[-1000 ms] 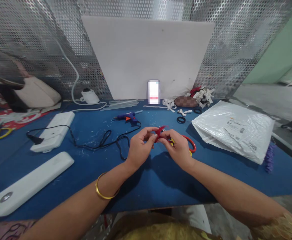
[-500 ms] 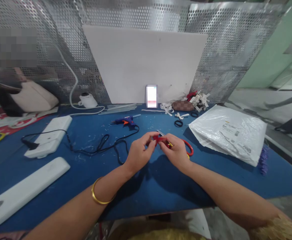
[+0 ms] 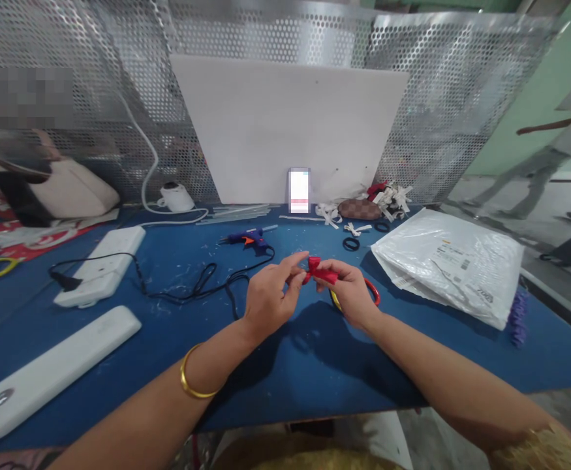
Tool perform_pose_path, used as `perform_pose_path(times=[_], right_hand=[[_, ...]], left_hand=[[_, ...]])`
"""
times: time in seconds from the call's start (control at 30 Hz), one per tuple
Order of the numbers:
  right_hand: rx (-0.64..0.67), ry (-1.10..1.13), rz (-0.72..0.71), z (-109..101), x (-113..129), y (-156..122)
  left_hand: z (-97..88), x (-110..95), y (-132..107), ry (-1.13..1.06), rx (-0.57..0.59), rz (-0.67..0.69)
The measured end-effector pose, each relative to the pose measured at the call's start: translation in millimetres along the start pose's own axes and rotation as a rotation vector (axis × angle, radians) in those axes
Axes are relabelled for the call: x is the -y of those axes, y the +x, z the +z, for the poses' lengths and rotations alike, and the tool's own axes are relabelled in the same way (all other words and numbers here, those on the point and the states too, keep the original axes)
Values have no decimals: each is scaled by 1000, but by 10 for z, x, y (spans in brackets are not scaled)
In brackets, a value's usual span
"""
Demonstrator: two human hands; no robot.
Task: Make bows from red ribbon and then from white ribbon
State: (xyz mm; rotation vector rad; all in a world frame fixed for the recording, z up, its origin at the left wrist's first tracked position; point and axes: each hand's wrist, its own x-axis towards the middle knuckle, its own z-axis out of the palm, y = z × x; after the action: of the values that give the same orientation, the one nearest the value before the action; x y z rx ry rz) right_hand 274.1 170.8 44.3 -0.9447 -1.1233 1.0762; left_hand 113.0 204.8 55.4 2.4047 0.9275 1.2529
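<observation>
1. Ribbon, red and folded, is up between the two hands above the middle of the blue table; one fold stands upright, another runs toward the right.
2. The left hand pinches the ribbon's left side between thumb and fingertips, its index finger stretched out past the fold.
3. The right hand pinches the ribbon's right part between thumb and bent fingers.
4. Under and beside the right hand are red-and-yellow handles, partly hidden by it.
5. A gold bangle circles the left wrist.
6. Beyond the left hand lies a blue glue gun with an orange trigger; a black cord loops across to a white power strip.
7. A lit phone leans against a white board at the back.
8. To the phone's right are a brown checked pouch and white strips; nearer lies a black ring.
9. A white plastic parcel lies to the right, well apart from the ribbon.
</observation>
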Motion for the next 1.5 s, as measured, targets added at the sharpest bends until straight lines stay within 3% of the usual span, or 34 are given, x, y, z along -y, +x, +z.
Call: perform_pose_path(times=[0.17, 0.5, 0.77, 0.9, 1.07, 1.23, 1.5], right_hand=[[-10, 70, 16, 18, 2, -18], [49, 96, 72, 41, 34, -37], [1, -10, 130, 123, 42, -44], [10, -42, 118, 145, 20, -45], [108, -19, 81, 128, 17, -61], [114, -4, 82, 112, 21, -53], [117, 120, 154, 78, -1, -53]], left_hand=[[45, -54, -44, -222, -130, -193], [70, 2, -48, 94, -6, -79], [38, -17, -57, 121, 65, -72], [53, -14, -20, -45, 109, -298], [61, -10, 60, -562, 165, -561], [44, -30, 102, -715, 226, -584], [36, -61, 73, -619, 90, -529]])
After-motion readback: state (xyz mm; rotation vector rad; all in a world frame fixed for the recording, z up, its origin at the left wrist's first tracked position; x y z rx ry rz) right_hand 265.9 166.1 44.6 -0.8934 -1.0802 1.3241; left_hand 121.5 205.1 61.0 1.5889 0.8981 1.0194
